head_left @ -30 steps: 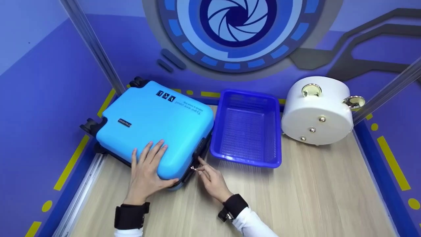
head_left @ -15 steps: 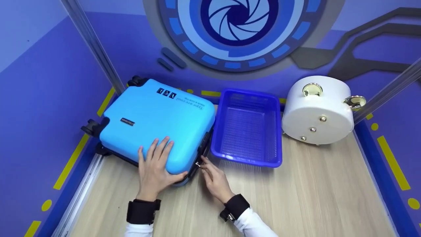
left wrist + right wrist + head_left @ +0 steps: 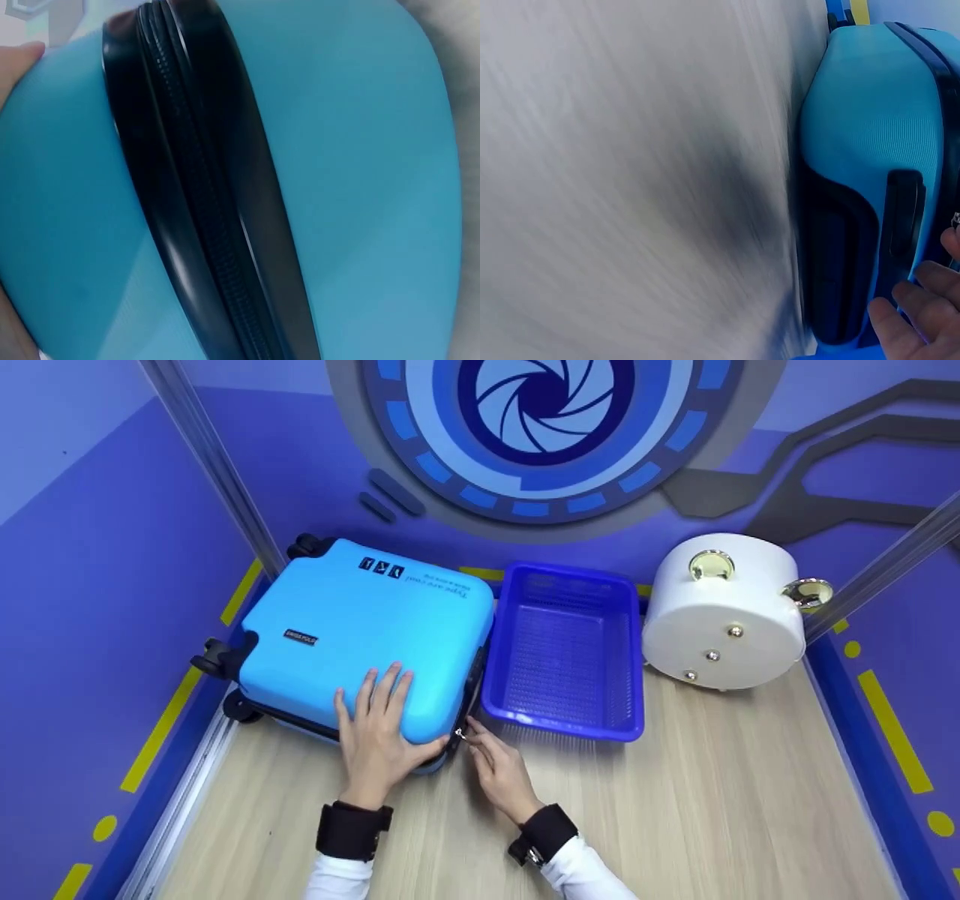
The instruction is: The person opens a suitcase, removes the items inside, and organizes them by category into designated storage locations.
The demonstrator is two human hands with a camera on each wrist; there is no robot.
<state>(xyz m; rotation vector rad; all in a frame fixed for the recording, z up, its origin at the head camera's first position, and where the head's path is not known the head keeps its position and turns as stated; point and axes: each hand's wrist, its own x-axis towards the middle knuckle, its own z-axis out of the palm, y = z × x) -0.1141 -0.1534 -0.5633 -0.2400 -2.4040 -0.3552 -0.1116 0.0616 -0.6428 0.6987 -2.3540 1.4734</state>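
My left hand (image 3: 379, 746) rests spread on the blue suitcase (image 3: 367, 622), lying left of the basket (image 3: 559, 727), wheels (image 3: 214, 656) pointing left, long axis slanting rightward and nearer me; my right hand (image 3: 504, 778) pinches the zip pull (image 3: 460, 733) (small, shiny).

Blue suitcase (image 3: 367, 180), black zipper (image 3: 220, 247) between 2 glossy black bands (image 3: 226, 97), left hand (image 3: 15, 66) at left edge

A blue basket (image 3: 561, 725) stands beside a white box (image 3: 724, 611).
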